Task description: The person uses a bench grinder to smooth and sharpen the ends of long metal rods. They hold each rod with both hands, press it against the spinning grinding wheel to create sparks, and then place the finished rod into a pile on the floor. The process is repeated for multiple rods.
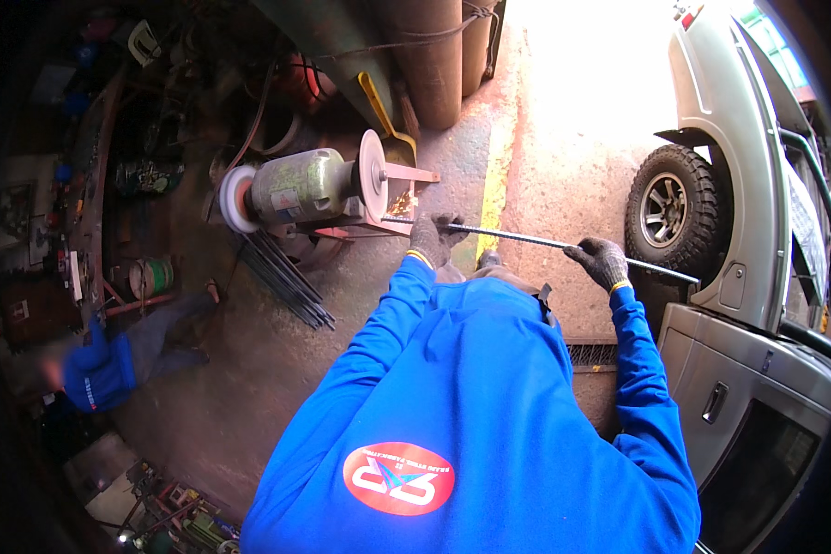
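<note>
A long thin ribbed steel bar (519, 237) lies almost level across the view in front of me. Near its left end, my left hand (428, 242) in a dark grey work glove is closed around it, close to the grinder. Farther along, my right hand (604, 264), gloved alike, grips the bar toward its right end, which reaches past the hand to the truck's tyre. The bar's left tip is by the lower edge of the right-hand grinding wheel (373, 175) of a green-grey bench grinder (297, 188). Orange sparks (403, 204) show beside that wheel.
The grinder stands on a pink metal stand (414, 173). Several dark bars (286, 282) lie on the floor below it. A yellow-handled shovel (376, 103) leans behind. At right is a silver truck (743, 323) with a large tyre (671, 210). Another person in blue (111, 369) is at far left.
</note>
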`<state>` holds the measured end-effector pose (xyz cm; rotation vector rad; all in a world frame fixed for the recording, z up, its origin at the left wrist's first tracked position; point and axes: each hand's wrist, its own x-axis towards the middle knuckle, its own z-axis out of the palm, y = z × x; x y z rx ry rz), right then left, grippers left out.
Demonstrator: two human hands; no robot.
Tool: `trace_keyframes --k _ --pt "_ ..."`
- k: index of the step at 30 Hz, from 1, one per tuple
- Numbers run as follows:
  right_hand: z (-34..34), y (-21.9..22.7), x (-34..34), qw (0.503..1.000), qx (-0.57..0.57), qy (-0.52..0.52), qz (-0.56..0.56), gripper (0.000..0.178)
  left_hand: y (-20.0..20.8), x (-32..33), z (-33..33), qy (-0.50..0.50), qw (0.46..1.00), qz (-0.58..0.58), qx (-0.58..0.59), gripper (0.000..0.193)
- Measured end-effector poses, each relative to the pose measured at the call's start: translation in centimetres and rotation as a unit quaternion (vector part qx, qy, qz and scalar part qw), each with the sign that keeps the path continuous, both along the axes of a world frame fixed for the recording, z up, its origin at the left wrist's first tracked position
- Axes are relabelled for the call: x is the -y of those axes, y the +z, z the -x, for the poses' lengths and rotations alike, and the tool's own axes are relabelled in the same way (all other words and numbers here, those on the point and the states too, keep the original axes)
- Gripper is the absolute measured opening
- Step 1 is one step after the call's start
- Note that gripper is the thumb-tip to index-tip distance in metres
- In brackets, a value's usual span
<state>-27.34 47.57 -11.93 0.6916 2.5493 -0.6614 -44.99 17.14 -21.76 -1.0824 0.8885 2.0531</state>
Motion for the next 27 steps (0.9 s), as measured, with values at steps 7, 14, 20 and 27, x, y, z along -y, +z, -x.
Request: trace_keyframes --k 7,14,20,27 --pt "-1.5 -1.6 1.2 0.997 0.024 -0.046 0.051 0.059 -1.0 0.3 0.0 -0.003 1.0 0.011 0.001 0.027" --pt "-2.3 -3.0 1.2 0.996 0.032 -0.052 0.065 0.063 -1.9 0.7 -0.3 -0.01 1.0 0.0 0.011 0.027" --pt "-2.4 -2.5 1.0 0.997 0.022 -0.04 0.064 0.062 -0.3 0.5 -1.3 0.037 0.999 -0.006 0.005 0.026" --pt "-5.6 -6.8 -1.3 0.981 -0.067 -0.129 0.13 0.042 12.9 -6.4 -4.1 -0.129 0.928 -0.167 -0.306 0.036"
